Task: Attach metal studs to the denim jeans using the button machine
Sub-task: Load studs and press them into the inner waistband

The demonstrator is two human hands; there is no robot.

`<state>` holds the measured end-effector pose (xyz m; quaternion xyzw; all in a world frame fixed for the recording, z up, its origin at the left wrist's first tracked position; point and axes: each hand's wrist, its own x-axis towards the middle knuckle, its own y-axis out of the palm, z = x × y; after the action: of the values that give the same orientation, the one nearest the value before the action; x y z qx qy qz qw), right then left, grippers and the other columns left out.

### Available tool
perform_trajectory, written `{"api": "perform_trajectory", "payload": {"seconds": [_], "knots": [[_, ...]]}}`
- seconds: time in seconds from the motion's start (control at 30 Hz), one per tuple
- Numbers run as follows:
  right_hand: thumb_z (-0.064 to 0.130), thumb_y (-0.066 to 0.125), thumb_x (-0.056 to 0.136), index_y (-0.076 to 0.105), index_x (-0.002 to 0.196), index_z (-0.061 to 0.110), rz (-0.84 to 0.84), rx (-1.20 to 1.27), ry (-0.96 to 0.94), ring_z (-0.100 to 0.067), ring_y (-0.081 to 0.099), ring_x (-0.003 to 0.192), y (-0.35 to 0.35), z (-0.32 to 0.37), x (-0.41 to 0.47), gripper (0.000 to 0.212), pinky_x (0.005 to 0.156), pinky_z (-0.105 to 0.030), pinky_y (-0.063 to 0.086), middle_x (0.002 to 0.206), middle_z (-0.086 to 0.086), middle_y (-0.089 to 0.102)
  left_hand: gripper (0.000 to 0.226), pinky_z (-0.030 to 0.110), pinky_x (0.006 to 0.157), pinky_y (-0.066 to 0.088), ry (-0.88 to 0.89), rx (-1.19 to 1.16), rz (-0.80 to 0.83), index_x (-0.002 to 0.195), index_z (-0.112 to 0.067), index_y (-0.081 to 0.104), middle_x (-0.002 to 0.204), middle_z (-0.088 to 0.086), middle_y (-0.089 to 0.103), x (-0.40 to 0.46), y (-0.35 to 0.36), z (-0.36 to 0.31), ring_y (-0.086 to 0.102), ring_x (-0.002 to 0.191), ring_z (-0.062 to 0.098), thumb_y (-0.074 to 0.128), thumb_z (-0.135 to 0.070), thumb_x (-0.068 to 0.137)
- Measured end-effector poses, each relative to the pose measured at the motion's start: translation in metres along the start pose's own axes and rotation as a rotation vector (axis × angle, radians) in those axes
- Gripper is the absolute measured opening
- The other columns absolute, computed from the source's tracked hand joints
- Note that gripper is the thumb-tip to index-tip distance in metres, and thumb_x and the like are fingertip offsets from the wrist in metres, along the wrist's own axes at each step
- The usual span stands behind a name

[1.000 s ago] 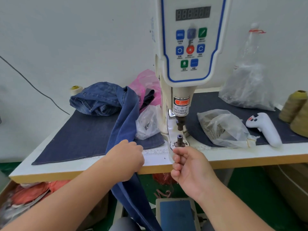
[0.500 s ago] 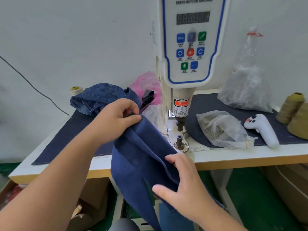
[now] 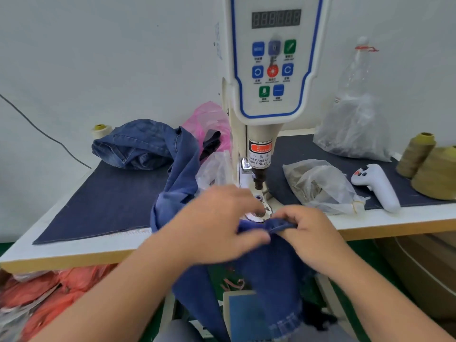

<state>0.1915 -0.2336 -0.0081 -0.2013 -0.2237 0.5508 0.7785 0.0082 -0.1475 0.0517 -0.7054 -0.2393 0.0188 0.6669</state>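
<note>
We note a plain white wall behind the desk, with a thin dark cable running down across it at the left. The desk has a white top and a tan wooden edge. Green floor shows beneath. Lighting is even and diffuse.

I count one button machine at top centre, its panel carrying eight coloured buttons under one dark display. On the table there is one pair of jeans trailing from centre left down past the edge, four plastic bags – one pink, three clear – and one white handheld controller at right. I see three thread cones: two olive at the right edge, one pale at left, and my two hands, left hand and right hand, at centre.
</note>
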Motion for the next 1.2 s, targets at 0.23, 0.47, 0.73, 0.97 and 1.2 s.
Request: {"api": "perform_trajectory", "payload": {"seconds": [0.23, 0.47, 0.73, 0.97, 1.2], "knots": [[0.013, 0.079, 0.08, 0.074, 0.076, 0.016, 0.074, 0.241, -0.01, -0.001, 0.06, 0.062, -0.025, 0.013, 0.01, 0.007, 0.063, -0.016, 0.046, 0.067, 0.002, 0.071, 0.012, 0.04, 0.073, 0.046, -0.299, -0.132, -0.056, 0.1, -0.021, 0.058, 0.089, 0.001, 0.064, 0.013, 0.036, -0.016, 0.058, 0.087, 0.027, 0.051, -0.021, 0.09], [0.043, 0.075, 0.062, 0.071, 0.083, 0.015, 0.448, 0.245, 0.096, -0.013, 0.064, 0.075, -0.024, -0.011, -0.006, 0.036, 0.078, -0.035, 0.051, 0.079, -0.001, 0.069, 0.027, 0.034, 0.055, 0.034, -0.721, -0.446, -0.246, 0.057, -0.02, 0.04, 0.054, -0.005, 0.043, 0.009, 0.015, 0.02, 0.042, 0.059, 0.018, 0.046, -0.019, 0.084], [0.044, 0.071, 0.068, 0.067, 0.084, 0.031, -0.003, 0.412, -0.172, -0.015, 0.068, 0.074, -0.011, 0.012, -0.002, 0.021, 0.072, -0.041, 0.054, 0.079, 0.004, 0.071, 0.073, 0.017, 0.104, 0.026, -0.117, -0.067, -0.052, 0.144, -0.027, 0.042, 0.143, -0.011, 0.041, -0.002, -0.01, -0.001, 0.035, 0.129, 0.01, 0.065, -0.034, 0.075], [0.044, 0.079, 0.059, 0.064, 0.087, 0.035, -0.021, 0.528, -0.181, -0.019, 0.07, 0.076, -0.01, 0.03, 0.003, 0.033, 0.072, -0.041, 0.058, 0.083, -0.002, 0.075, 0.061, 0.037, 0.088, 0.048, -0.138, -0.248, -0.107, 0.135, -0.03, 0.048, 0.108, -0.011, 0.066, 0.011, 0.002, -0.02, 0.06, 0.099, 0.011, 0.078, -0.034, 0.081], [0.014, 0.074, 0.083, 0.066, 0.074, 0.03, -0.219, 0.042, -0.34, -0.011, 0.061, 0.083, -0.024, 0.015, -0.023, 0.02, 0.073, -0.015, 0.045, 0.087, 0.01, 0.062, 0.012, 0.039, 0.075, 0.056, -0.388, -0.662, -0.304, 0.083, -0.03, 0.067, 0.081, -0.006, 0.073, 0.0, -0.007, 0.008, 0.07, 0.078, 0.011, 0.075, -0.022, 0.087]]}}
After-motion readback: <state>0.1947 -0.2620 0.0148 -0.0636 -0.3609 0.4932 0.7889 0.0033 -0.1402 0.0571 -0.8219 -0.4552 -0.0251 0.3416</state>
